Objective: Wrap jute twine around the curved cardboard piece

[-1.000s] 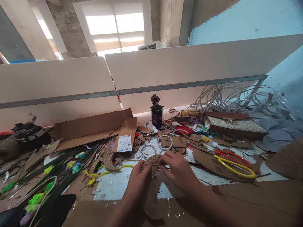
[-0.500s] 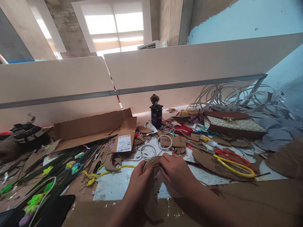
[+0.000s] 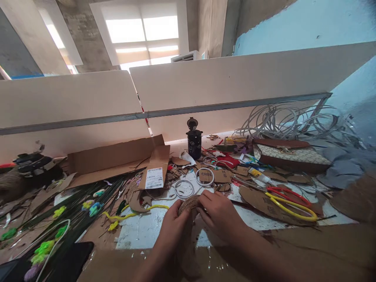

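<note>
A curved brown piece wrapped in cord (image 3: pixel 188 204) is held between both hands above the table's front part. My left hand (image 3: pixel 174 220) pinches its left end, thumb on top. At its right side, my right hand (image 3: pixel 216 209) has its fingers closed on the same piece; the fingertips are partly hidden. Just beyond the hands lie two white rings (image 3: pixel 184 188), side by side. A yellow fuzzy strand (image 3: pixel 158 206) lies left of my left hand.
Red-and-yellow-handled scissors (image 3: pixel 290 203) lie on cardboard at the right. Behind stands a black open-lidded bottle (image 3: pixel 194 144). A patterned bag (image 3: pixel 290 156) and coiled white tubing (image 3: pixel 282 119) are at the back right. Cardboard box (image 3: pixel 111 158) and green stems lie left.
</note>
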Available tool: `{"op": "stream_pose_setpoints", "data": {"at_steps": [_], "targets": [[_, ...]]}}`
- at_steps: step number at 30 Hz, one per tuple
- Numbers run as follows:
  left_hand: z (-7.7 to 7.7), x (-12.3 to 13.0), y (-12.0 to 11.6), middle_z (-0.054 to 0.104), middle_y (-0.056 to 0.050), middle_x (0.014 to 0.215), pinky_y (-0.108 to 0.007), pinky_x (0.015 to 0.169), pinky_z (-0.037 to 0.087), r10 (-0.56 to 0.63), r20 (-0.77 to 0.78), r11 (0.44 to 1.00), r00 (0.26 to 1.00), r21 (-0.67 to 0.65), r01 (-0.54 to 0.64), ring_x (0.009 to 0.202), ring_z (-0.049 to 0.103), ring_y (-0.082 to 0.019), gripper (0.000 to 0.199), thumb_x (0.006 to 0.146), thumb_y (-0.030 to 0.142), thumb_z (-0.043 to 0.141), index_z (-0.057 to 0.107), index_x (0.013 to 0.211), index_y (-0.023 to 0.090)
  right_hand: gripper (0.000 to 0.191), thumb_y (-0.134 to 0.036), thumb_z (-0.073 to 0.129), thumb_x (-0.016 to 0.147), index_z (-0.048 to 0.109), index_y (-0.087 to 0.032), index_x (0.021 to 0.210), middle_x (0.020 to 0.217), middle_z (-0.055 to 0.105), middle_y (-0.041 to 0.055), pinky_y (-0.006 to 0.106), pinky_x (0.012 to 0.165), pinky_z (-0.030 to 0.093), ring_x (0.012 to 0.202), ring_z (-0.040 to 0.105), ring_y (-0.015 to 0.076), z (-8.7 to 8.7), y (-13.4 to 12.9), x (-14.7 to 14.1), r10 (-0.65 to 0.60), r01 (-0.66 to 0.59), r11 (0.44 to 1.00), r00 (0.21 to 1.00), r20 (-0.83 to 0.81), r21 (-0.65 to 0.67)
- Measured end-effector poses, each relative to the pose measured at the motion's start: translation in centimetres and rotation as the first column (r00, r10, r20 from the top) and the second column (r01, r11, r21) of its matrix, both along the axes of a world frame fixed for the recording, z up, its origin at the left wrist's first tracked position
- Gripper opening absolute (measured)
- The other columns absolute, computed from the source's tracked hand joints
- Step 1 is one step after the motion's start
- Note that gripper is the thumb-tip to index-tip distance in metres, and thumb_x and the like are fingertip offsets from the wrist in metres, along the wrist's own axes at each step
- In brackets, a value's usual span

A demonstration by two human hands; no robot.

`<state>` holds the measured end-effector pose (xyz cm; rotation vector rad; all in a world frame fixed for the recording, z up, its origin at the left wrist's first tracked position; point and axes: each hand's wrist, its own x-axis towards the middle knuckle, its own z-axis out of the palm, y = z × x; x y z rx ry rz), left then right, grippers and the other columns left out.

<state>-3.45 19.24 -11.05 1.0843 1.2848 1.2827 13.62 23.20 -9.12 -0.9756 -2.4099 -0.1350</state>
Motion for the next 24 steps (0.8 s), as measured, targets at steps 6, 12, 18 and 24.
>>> {"op": "stream_pose_setpoints", "data": {"at_steps": [6,12,18,24], "targets": [[0.3,0.2,-0.2,0.077,-0.009,0.098,-0.029,0.079,0.048,0.015,0.037,0.999,0.999,-0.045,-0.013,0.089,0.066,-0.025,0.029,0.079,0.038,0.075,0.074,0.099,0.017,0.012,-0.008,0.064,0.085,0.06,-0.019,0.083,0.084,0.065,0.0046,0.035,0.069,0.036,0.074,0.058,0.0225,-0.5,0.2,-0.2,0.001,-0.002,0.998,1.0,0.023,0.07],[0.5,0.4,-0.4,0.077,-0.009,0.096,-0.028,0.076,0.049,0.023,0.048,0.999,0.999,-0.027,-0.021,0.086,0.066,-0.025,0.029,0.078,0.039,0.076,0.074,0.096,0.016,0.012,-0.01,0.06,0.088,0.056,-0.02,0.082,0.082,0.064,0.0044,0.034,0.066,0.035,0.072,0.058,0.0223,-0.4,0.2,-0.3,-0.017,0.016,0.996,1.0,0.01,0.092],[0.3,0.5,-0.2,0.076,-0.01,0.095,-0.026,0.071,0.049,-0.005,0.056,0.999,0.998,-0.032,0.006,0.082,0.065,-0.022,0.027,0.081,0.037,0.074,0.073,0.097,0.015,0.012,-0.01,0.06,0.087,0.057,-0.021,0.084,0.084,0.064,0.0041,0.034,0.065,0.035,0.073,0.058,0.0222,-0.3,0.2,-0.1,-0.013,0.012,0.999,1.0,0.009,0.053],[-0.6,0.6,0.0,0.073,-0.004,0.084,-0.023,0.06,0.046,-0.039,0.176,0.998,0.984,-0.049,0.048,0.067,0.062,-0.016,0.031,0.078,0.037,0.077,0.071,0.101,0.016,0.011,-0.01,0.064,0.086,0.06,-0.02,0.085,0.085,0.065,0.0046,0.034,0.067,0.037,0.074,0.058,0.0225,-0.1,0.1,-0.1,-0.01,0.01,1.0,1.0,-0.004,0.005]]}}
